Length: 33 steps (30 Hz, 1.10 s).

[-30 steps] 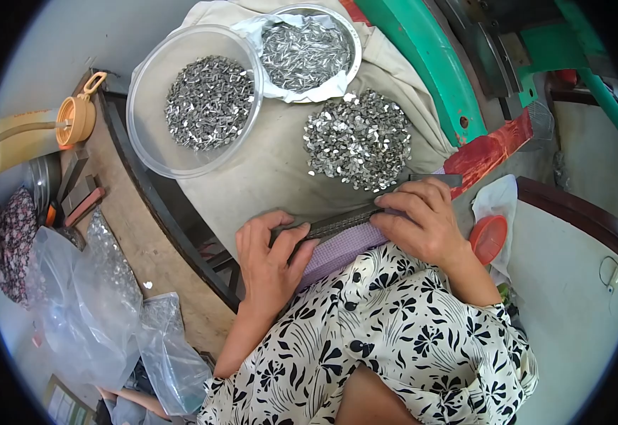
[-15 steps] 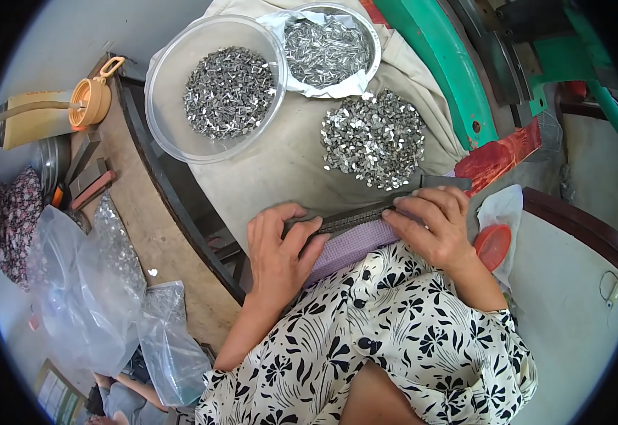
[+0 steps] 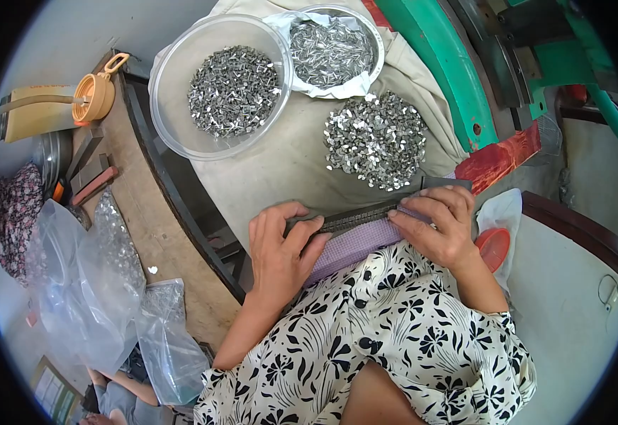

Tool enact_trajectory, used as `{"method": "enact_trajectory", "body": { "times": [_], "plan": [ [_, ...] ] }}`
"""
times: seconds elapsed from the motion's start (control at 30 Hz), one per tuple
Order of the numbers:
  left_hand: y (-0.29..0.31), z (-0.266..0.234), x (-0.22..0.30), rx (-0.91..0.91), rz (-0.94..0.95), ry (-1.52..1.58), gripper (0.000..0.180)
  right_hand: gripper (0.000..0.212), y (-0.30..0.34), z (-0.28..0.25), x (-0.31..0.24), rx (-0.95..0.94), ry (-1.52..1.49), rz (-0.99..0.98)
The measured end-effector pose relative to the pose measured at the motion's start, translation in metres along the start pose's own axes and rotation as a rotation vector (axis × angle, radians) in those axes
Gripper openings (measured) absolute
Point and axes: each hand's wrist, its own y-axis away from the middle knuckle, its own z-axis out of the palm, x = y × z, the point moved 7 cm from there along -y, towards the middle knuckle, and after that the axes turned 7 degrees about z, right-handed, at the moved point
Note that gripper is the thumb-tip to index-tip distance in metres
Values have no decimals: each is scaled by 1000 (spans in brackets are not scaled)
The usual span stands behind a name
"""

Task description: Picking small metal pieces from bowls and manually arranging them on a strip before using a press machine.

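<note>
Across my lap lies a long dark bar with a row of small slots along it (image 3: 358, 218). Its left end is gripped by my left hand (image 3: 277, 248), thumb and fingers curled against it. My right hand (image 3: 442, 223) is bent over the other end, fingertips on the bar's upper side. Beneath the bar is a purple checked cloth (image 3: 348, 248). Just beyond it, a heap of small grey metal pieces (image 3: 376, 142) rests on a beige cloth (image 3: 298, 170). What the bar's slots contain is too small to make out.
A clear plastic bowl (image 3: 169, 120) of small metal pieces and a lined steel bowl (image 3: 378, 53) of thin metal pins stand at the back. Green machine framing (image 3: 436, 71) rises at the right. Plastic bags (image 3: 82, 297) lie by the wooden table (image 3: 156, 234) at left; another person (image 3: 121, 400) appears at lower left.
My right hand has shifted very slightly right along the bar, and the view has moved a little. Both hands keep their hold. The person at lower left has moved slightly.
</note>
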Motion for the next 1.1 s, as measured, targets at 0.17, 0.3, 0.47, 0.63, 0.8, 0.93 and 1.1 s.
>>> {"method": "enact_trajectory", "body": {
  "times": [0.17, 0.3, 0.47, 0.63, 0.8, 0.93, 1.1],
  "plan": [
    [0, 0, 0, -1, 2, 2, 33, 34, -4, -5, 7, 42, -76, 34],
    [0, -1, 0, 2, 3, 5, 33, 32, -12, -12, 14, 42, -124, 82],
    [0, -1, 2, -5, 11, 0, 33, 30, -19, -11, 8, 54, -173, 68],
    [-1, -1, 3, -20, 15, -22, 33, 27, -44, -12, 12, 68, -157, 77],
    [-4, -4, 7, -62, 18, -20, 35, 18, -95, -16, 34, 31, -171, 88],
    [-9, 0, 5, -95, 16, -18, 33, 14, -140, 6, 55, -64, -245, 41],
    [-11, -1, 6, -134, 31, -8, 30, 10, -175, 42, 57, -180, -220, -33]
  ]
}}
